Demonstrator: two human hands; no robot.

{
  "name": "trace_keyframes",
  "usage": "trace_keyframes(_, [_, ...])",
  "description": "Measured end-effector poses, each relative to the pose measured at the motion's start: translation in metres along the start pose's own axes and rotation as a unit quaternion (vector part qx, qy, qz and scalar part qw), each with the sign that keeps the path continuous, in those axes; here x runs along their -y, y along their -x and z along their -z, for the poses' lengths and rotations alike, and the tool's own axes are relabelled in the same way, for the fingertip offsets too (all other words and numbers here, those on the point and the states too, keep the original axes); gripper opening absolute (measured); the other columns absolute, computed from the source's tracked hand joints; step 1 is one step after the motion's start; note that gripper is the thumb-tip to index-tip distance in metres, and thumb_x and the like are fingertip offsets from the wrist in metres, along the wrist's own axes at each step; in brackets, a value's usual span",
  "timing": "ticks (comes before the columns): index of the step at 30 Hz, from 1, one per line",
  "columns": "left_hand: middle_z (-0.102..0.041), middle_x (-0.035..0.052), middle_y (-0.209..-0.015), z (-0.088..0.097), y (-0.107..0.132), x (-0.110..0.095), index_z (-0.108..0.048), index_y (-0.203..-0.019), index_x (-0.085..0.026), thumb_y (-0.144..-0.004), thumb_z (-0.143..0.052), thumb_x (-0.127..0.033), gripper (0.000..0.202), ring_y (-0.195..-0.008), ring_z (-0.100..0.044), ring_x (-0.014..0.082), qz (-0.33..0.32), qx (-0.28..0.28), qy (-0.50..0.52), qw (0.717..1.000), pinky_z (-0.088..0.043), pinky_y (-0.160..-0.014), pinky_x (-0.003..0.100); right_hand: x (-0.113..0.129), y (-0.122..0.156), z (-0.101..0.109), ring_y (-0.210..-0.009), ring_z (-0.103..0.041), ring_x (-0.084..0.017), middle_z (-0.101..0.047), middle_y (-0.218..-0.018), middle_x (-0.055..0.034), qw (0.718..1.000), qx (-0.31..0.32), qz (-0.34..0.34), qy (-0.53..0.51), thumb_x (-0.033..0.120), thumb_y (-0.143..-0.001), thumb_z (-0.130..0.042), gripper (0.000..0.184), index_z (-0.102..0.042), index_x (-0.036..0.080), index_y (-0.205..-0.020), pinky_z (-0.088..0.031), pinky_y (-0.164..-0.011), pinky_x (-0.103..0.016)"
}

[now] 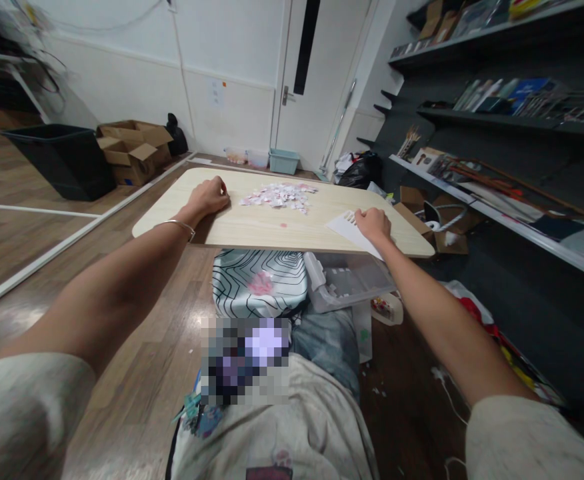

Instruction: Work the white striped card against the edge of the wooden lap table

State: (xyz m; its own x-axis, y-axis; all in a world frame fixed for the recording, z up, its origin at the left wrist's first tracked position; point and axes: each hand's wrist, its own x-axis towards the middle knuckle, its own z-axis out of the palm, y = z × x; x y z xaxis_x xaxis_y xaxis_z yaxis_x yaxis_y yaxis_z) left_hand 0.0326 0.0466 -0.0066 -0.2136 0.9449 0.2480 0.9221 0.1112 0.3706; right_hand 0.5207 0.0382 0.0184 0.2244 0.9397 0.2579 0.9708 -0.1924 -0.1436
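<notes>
On the left part of the pale wooden tabletop [252, 230], my left hand [211, 198] is closed, its fingers curled inward. Whatever it may hold is hidden. My right hand [373, 223] is closed over a white sheet [348, 230] near the right front edge. A row of small pale pieces shows on that sheet beside my fingertips. Between my hands, toward the back, lies a loose pile of small white and pink paper pieces [282, 195]. A single pink piece [283, 225] sits apart in front of the pile.
Below the table's front edge are a patterned bag [259, 283] and a clear plastic box [349, 287]. A black bin [62, 160] and cardboard boxes [135, 150] stand at left. Loaded dark shelves [492, 117] line the right. A phone-like blurred object lies on my lap.
</notes>
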Motion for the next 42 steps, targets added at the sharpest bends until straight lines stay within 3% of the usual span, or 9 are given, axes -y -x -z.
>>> trace_keyframes(10, [-0.091,0.0267,-0.138,0.006,0.004,-0.001,-0.085,-0.145,-0.017,-0.081,-0.082,-0.031,0.065,-0.131,-0.085,0.0509,-0.004,0.03,-0.025,0.999,-0.069,-0.116,0.057,0.013,0.015,0.012,-0.152,-0.087,-0.041,-0.09,-0.159,-0.0303,0.996,0.045,0.058,0.051,0.043,-0.137,-0.048,0.061,-0.097,0.012,-0.156,-0.064,-0.119,-0.042])
trace_keyframes(17, [-0.089,0.027,-0.144,0.005,0.008,-0.005,-0.082,-0.152,-0.017,-0.086,-0.078,-0.034,0.068,-0.138,-0.083,0.0505,0.007,0.022,-0.022,1.0,-0.066,-0.118,0.054,0.072,0.032,0.032,-0.156,-0.085,-0.043,-0.091,-0.158,-0.0284,0.991,0.046,0.113,0.052,0.048,-0.137,-0.049,0.061,-0.097,0.017,-0.157,-0.064,-0.126,-0.046])
trace_keyframes(24, [-0.089,0.0282,-0.144,0.006,0.009,-0.007,-0.077,-0.161,-0.015,-0.089,-0.074,-0.033,0.074,-0.138,-0.083,0.0519,0.012,0.025,-0.012,1.0,-0.065,-0.118,0.056,0.119,0.037,0.049,-0.157,-0.083,-0.046,-0.089,-0.156,-0.0323,0.988,-0.019,0.15,0.027,0.051,-0.137,-0.045,0.065,-0.093,0.013,-0.16,-0.064,-0.129,-0.054])
trace_keyframes(28, [-0.09,0.028,-0.145,0.007,0.011,-0.009,-0.076,-0.162,-0.016,-0.086,-0.076,-0.035,0.078,-0.138,-0.083,0.0532,0.013,0.026,-0.006,1.0,-0.065,-0.119,0.058,0.121,0.042,0.046,-0.155,-0.085,-0.046,-0.089,-0.154,-0.0338,0.987,-0.016,0.153,0.043,0.048,-0.137,-0.045,0.065,-0.093,0.012,-0.161,-0.064,-0.128,-0.053])
trace_keyframes(32, [-0.089,0.0286,-0.146,0.009,0.014,-0.011,-0.076,-0.161,-0.016,-0.085,-0.074,-0.034,0.078,-0.139,-0.082,0.0522,0.009,0.023,-0.008,1.0,-0.065,-0.12,0.057,0.112,0.046,0.038,-0.149,-0.087,-0.044,-0.094,-0.145,-0.0295,0.98,-0.007,0.193,0.044,0.053,-0.137,-0.046,0.065,-0.099,0.017,-0.15,-0.064,-0.122,-0.046])
trace_keyframes(42, [-0.088,0.0271,-0.143,0.012,0.017,-0.011,-0.074,-0.162,-0.016,-0.082,-0.075,-0.033,0.082,-0.139,-0.081,0.0507,0.009,0.026,-0.009,1.0,-0.065,-0.121,0.055,0.094,0.025,0.036,-0.148,-0.087,-0.044,-0.094,-0.146,-0.0304,0.977,-0.027,0.202,0.056,0.054,-0.137,-0.047,0.066,-0.099,0.015,-0.151,-0.063,-0.122,-0.046])
